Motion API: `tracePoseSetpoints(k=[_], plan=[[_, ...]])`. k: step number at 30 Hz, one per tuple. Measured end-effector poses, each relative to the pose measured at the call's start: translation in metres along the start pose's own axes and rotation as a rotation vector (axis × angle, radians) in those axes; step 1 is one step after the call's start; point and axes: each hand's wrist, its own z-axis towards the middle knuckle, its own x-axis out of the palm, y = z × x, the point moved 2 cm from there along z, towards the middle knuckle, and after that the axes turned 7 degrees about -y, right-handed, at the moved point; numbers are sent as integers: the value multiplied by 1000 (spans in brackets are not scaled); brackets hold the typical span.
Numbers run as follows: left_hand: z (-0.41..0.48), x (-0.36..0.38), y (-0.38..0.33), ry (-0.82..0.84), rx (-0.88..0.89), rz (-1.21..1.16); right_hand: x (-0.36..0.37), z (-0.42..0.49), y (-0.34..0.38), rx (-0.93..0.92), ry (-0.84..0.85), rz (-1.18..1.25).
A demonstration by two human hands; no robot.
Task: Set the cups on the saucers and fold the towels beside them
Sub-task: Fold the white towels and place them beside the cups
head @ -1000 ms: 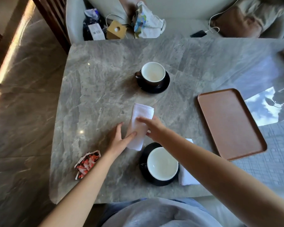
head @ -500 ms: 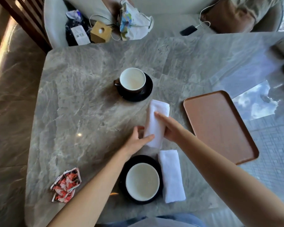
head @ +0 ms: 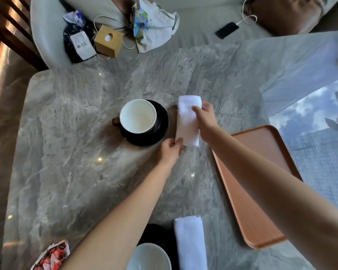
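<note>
A dark cup with a white inside (head: 138, 116) stands on a black saucer (head: 160, 131) in the middle of the marble table (head: 66, 152). Just right of it lies a folded white towel (head: 187, 121). My left hand (head: 171, 152) pinches the towel's near left corner. My right hand (head: 207, 119) grips its right edge, thumb on top. At the near edge a second cup (head: 148, 257) sits on its black saucer (head: 154, 233), partly hidden by my left forearm. Another folded white towel (head: 190, 243) lies right beside that saucer.
An orange-brown tray (head: 261, 201) lies on the right side of the table. Red sachets (head: 51, 257) sit at the near left corner. Beyond the far edge a sofa holds a wooden box (head: 108, 40), bags, cables and a phone (head: 226, 30).
Both hands have carried the folded towel away from the near cup to the right side of the far cup and saucer. The view has shifted forward with them.
</note>
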Motion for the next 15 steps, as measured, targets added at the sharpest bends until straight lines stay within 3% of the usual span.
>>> tracePoseSetpoints(k=[7, 15], plan=[[20, 16, 1, -124, -127, -137, 11, -5, -24, -215, -30, -58], [15, 16, 7, -193, -196, -316, 28, -3, -23, -325, -5, -159]])
